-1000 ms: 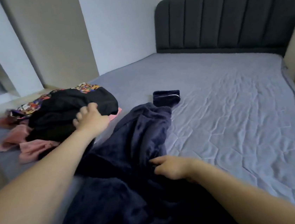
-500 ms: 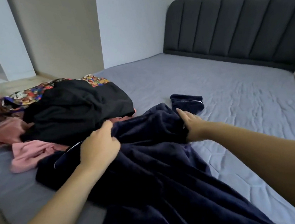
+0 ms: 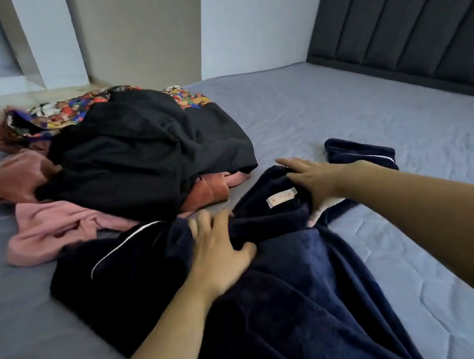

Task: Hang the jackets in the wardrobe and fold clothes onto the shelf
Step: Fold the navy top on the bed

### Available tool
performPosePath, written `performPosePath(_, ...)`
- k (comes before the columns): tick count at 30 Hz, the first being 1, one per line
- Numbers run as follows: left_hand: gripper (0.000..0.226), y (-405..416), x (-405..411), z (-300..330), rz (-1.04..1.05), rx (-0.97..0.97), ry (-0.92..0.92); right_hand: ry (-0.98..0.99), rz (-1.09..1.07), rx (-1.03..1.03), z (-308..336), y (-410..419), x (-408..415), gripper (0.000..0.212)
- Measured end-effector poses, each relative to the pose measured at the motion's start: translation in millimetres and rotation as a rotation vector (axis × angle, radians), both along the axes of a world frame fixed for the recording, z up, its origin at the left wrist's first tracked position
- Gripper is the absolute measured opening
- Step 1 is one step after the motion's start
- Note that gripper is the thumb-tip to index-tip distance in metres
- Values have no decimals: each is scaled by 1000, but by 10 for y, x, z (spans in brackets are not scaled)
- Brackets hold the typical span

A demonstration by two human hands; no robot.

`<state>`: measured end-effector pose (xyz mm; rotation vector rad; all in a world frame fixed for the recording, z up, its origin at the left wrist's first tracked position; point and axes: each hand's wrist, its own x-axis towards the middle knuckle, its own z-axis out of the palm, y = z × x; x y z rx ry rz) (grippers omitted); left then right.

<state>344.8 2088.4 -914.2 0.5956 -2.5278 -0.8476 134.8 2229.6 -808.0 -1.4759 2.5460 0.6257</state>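
Navy robe (image 3: pixel 287 291) under both hands: left hand (image 3: pixel 219 255), right hand (image 3: pixel 315 179) flat, fingers spread.

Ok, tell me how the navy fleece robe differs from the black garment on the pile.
The navy fleece robe is spread long across the bed; the black garment is bunched on the heap. The robe shows white piping and a neck label; the black one is plain. Both hands rest on the robe, none on the black one. Both are dark.
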Motion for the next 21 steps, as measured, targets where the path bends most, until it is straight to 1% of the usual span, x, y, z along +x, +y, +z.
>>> performPosePath(1,60,20,-25,-55,34,5,102,-88,-47,-60,27,10,-72,123)
performPosePath(2,58,37,-53,-76,63,0,157,-176,-128,-103,33,12,-131,127)
performPosePath(3,59,49,-81,-84,86,-4,188,-269,-234,-126,38,0,-171,130)
performPosePath(4,63,59,-103,-90,108,1,208,-384,-348,-154,39,-12,-211,129)
performPosePath(5,67,74,-114,-89,132,8,214,-549,-466,-225,28,-14,-260,118)
performPosePath(6,71,89,-117,-86,156,13,211,-760,-571,-353,7,-25,-301,95)
performPosePath(7,71,91,-117,-85,176,9,208,-954,-655,-534,-19,-47,-338,64)
performPosePath(8,67,87,-119,-85,187,-1,217,-1083,-719,-721,-44,-72,-361,38)
performPosePath(9,60,90,-119,-77,194,-10,230,-1152,-778,-856,-89,-90,-367,35)
performPosePath(10,51,94,-127,-76,202,-14,241,-1168,-807,-913,-147,-85,-348,45)
performPosePath(11,44,92,-143,-79,204,-7,242,-1123,-808,-889,-217,-69,-346,56)
performPosePath(12,39,87,-148,-82,198,13,236,-1063,-778,-809,-282,-55,-322,64)
performPosePath(13,39,80,-146,-80,189,45,223,-1035,-733,-699,-315,-38,-278,67)
performPosePath(14,41,66,-146,-73,181,83,209,-1057,-705,-592,-318,-20,-238,66)
performPosePath(16,57,39,-157,-61,171,142,172,-1121,-707,-433,-251,30,-140,55)
performPosePath(18,74,20,-164,-46,150,156,141,-1084,-688,-349,-136,142,30,42)
performPosePath(19,76,12,-156,-31,136,143,133,-1023,-683,-365,-83,219,119,34)
performPosePath(21,71,32,-113,30,117,118,115,-881,-666,-458,38,412,337,18)
